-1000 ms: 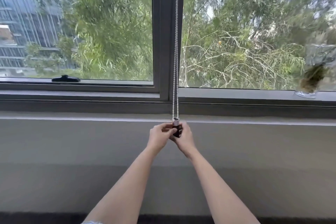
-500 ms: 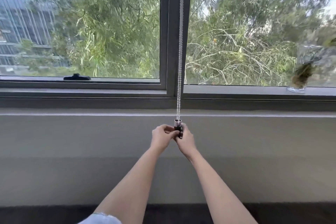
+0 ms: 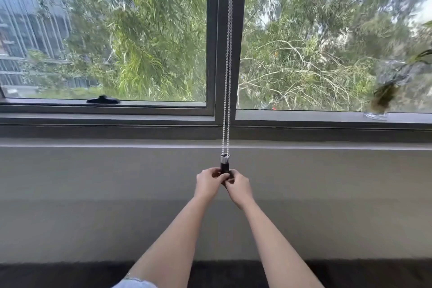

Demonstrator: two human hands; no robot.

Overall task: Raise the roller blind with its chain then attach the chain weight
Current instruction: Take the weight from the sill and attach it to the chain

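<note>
A silver bead chain (image 3: 228, 65) hangs as a doubled loop down the dark central mullion of the window. Its lower end enters the chain weight (image 3: 225, 163), a small black cylinder with a silver cap, which hangs in front of the grey wall below the sill. My left hand (image 3: 207, 183) and my right hand (image 3: 238, 186) meet just under the cap, fingertips pinched around the weight's lower black part, which they hide. The roller blind itself is out of view above.
A grey window frame and sill (image 3: 105, 121) run across the view, with a black window handle (image 3: 102, 100) at the left. A glass vase with a plant (image 3: 383, 100) stands on the sill at the far right. Dark flooring (image 3: 58, 273) lies below the wall.
My hands have slid down the weight, so more of its black body and silver cap shows above my fingers. The camera has shifted slightly to the left and down.
</note>
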